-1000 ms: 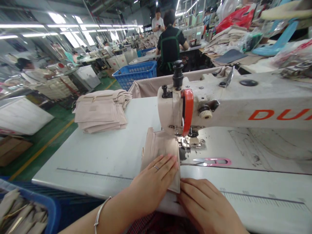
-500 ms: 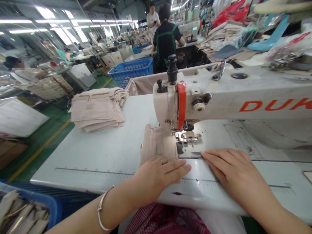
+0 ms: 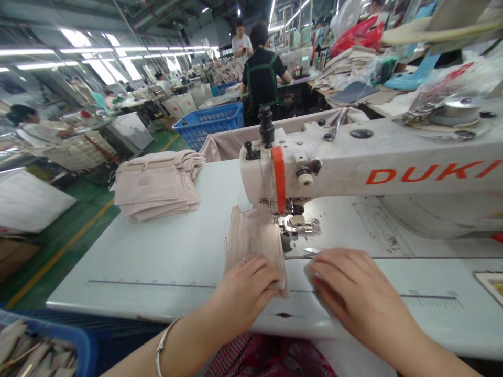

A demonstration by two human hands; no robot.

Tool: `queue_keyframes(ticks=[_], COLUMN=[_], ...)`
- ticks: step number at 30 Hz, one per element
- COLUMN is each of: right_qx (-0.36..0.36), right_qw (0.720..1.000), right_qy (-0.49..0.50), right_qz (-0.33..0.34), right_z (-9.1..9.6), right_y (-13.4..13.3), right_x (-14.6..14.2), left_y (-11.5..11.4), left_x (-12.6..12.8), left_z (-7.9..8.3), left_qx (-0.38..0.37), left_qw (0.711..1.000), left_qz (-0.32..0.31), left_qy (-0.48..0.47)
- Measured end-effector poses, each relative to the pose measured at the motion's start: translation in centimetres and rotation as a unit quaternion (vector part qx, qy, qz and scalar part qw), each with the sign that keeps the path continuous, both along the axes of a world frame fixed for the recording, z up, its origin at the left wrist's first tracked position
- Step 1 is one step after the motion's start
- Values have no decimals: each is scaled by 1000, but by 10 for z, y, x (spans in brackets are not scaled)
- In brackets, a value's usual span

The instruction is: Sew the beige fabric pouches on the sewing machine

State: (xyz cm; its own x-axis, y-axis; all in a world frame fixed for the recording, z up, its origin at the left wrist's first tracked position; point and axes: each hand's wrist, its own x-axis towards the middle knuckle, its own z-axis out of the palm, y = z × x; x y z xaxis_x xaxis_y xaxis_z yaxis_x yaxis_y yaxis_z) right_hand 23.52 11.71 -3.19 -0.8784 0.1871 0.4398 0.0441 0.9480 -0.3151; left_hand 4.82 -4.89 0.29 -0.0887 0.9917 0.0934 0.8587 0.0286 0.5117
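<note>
While left hand (image 3: pixel 245 293) grips rectangular beige fabric panel (image 3: pixel 255 238) | right hand (image 3: pixel 356 296) curled

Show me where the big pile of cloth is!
In the head view the pile sits on the far left of the table, left of the sewing machine, with the blue basket behind it.

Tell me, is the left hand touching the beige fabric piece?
Touching. Head view: the left hand lies on the beige fabric piece, fingers curled over its near end.
</note>
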Motion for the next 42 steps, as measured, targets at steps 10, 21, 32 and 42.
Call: queue_keyframes(ticks=[10, 21, 32, 42], right_qx=[-65, -96, -166, -80], right_qw=[992, 988, 979, 988], right_qy=[22, 22, 13, 20], right_qz=[110, 116, 120, 130], right_z=[4, 2, 4, 3], right_y=[-41, -38, -34, -31], right_x=[-14, -8, -2, -2], left_y=[-12, -14, -14, -13], left_x=[17, 12, 10, 6], left_z=[-17, -17, -17, -7], left_qx=[113, 112, 83, 68], left_qw=[989, 992, 995, 993], left_qz=[-6, -41, -43, -84], left_qy=[90, 52, 18, 48])
